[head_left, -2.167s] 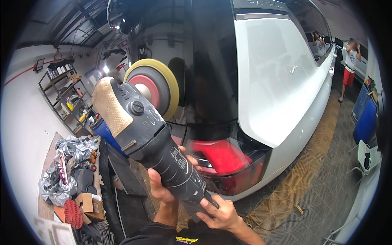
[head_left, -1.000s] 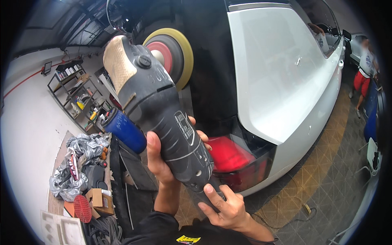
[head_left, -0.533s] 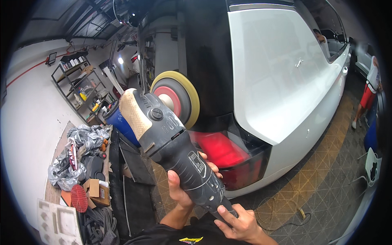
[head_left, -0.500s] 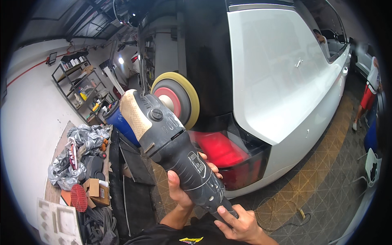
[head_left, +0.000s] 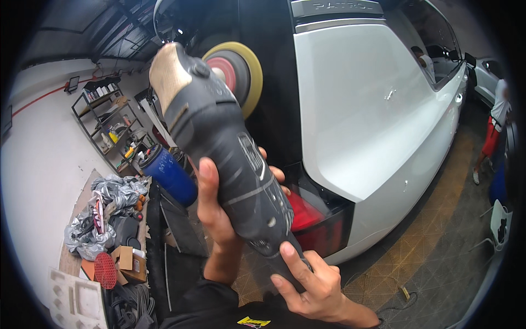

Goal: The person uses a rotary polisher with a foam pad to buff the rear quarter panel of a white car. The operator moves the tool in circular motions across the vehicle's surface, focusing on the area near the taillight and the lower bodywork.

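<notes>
I hold a dark grey power polisher point(head_left: 230, 159) up in front of me, its head wrapped in tan tape. Its round pad point(head_left: 236, 74), yellow foam on a red backing, sits at the top against the black panel point(head_left: 268, 82) of a white car point(head_left: 361, 115). My left hand point(head_left: 216, 208) grips the polisher's body around the middle. My right hand point(head_left: 309, 279) clasps its rear handle near the lower edge. The car's red tail lamp point(head_left: 307, 216) shows just behind the tool.
A blue bottle point(head_left: 167, 174) stands left of the tool. A metal shelf rack point(head_left: 112, 129) with bottles lines the white wall. Crumpled cloth, a cardboard box point(head_left: 131, 262) and a red disc point(head_left: 104, 270) lie on the floor. A person in red shorts point(head_left: 493, 137) stands far right.
The polisher has swung up and closer to me, its pad rising along the black panel. Both hands keep their grip.
</notes>
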Tool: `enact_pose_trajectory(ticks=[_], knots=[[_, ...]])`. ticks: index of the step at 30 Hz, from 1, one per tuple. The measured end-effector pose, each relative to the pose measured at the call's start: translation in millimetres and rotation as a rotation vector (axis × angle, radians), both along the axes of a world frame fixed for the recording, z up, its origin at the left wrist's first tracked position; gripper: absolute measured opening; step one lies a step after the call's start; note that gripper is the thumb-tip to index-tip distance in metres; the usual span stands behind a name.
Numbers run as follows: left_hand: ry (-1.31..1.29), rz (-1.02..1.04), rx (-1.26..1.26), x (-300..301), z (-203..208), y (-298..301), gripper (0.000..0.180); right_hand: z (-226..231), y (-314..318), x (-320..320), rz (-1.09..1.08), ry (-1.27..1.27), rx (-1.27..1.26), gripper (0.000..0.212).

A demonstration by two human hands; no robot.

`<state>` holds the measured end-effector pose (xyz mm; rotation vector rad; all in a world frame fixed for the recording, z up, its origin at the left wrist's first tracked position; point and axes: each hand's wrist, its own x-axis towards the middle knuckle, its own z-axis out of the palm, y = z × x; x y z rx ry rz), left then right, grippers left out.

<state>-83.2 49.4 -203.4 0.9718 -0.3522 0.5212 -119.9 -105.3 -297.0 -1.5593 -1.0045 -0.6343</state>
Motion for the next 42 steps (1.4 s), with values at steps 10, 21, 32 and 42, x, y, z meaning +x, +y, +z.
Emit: enact_pose_trajectory(ticks=[10,21,32,42], knots=[[-0.075,-0.166,0.175,35.2,78.5,41.3,0.068,65.4,30.8,21.7,0.033,-0.082,0.129,0.068],[-0.171,-0.014,0.408,57.8,132.5,40.1,0.068,101.4,48.1,37.0,0.048,-0.076,0.236,0.063],[-0.169,-0.040,0.159,38.7,98.0,20.5,0.049,83.4,29.0,22.0,0.063,-0.053,0.151,0.066],[-0.115,-0.024,0.217,47.9,127.6,25.6,0.055,108.3,22.2,27.5,0.064,0.072,0.079,0.063]])
